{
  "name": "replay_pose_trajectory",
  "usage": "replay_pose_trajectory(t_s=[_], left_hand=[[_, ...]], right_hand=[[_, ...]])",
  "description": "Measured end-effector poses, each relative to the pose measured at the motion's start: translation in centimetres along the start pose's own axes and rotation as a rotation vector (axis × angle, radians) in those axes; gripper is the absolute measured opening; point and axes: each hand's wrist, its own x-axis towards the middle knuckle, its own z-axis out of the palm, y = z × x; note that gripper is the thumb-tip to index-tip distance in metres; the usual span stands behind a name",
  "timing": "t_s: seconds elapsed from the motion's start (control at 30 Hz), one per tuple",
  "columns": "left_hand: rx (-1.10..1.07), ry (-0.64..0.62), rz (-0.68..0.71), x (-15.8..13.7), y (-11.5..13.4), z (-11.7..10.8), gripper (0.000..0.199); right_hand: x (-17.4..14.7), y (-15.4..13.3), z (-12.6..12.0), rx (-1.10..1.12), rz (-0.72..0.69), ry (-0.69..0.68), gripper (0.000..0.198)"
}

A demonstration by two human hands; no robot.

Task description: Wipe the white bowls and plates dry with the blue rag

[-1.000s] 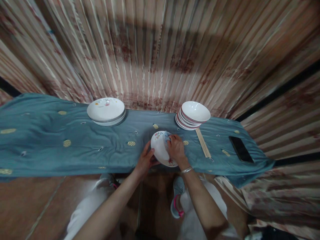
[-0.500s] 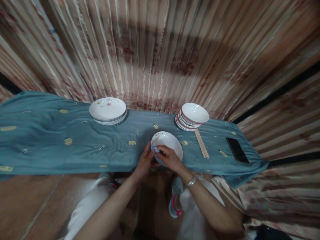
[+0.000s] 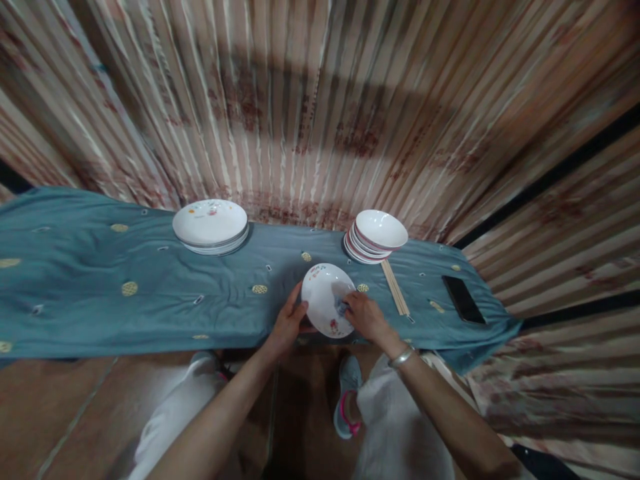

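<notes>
A white plate (image 3: 320, 300) with small flower prints is tilted up over the front part of the cloth-covered table. My left hand (image 3: 290, 319) grips its left rim, thumb on the upper face and fingers beneath. Inside the plate, toward its right side, my right hand (image 3: 367, 315) pinches a small bluish-grey cloth (image 3: 342, 308) and presses it on the surface. Most of the cloth is hidden under the fingers.
A stack of flowered plates (image 3: 210, 223) stands at the back left, a stack of bowls (image 3: 381, 230) at the back right. Chopsticks (image 3: 395, 288) and a black phone (image 3: 463, 299) lie to the right on the teal tablecloth (image 3: 165, 300). A pleated curtain (image 3: 300, 120) hangs behind.
My right hand has slid the cloth from the plate's left side to its right side. The plate has turned a little in my left hand, baring another flower print near the bottom.
</notes>
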Motion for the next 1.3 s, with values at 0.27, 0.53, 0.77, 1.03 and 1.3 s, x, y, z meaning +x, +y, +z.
replay_pose_trajectory(t_s=[0.27,0.53,0.77,1.03,1.3], left_hand=[[-0.016,0.006,-0.022,0.2,0.1,0.3,0.073],[-0.034,0.004,-0.032,-0.2,0.2,0.5,0.075],[-0.014,0.023,0.001,-0.1,0.1,0.5,0.072],[-0.075,0.039,-0.003,0.0,-0.1,0.2,0.072],[-0.14,-0.094,-0.108,0.6,-1.7,2.5,0.071]], right_hand=[[5.5,-0.8,2.4,0.072,-0.034,0.274,0.025],[6.4,-3.5,3.0,0.202,-0.069,0.371,0.027],[3.9,-6.8,2.6,0.351,-0.158,0.298,0.032],[-1.1,-6.3,1.4,0.501,-0.205,0.083,0.028],[-4.1,-3.1,-0.7,0.193,-0.165,-0.017,0.02]])
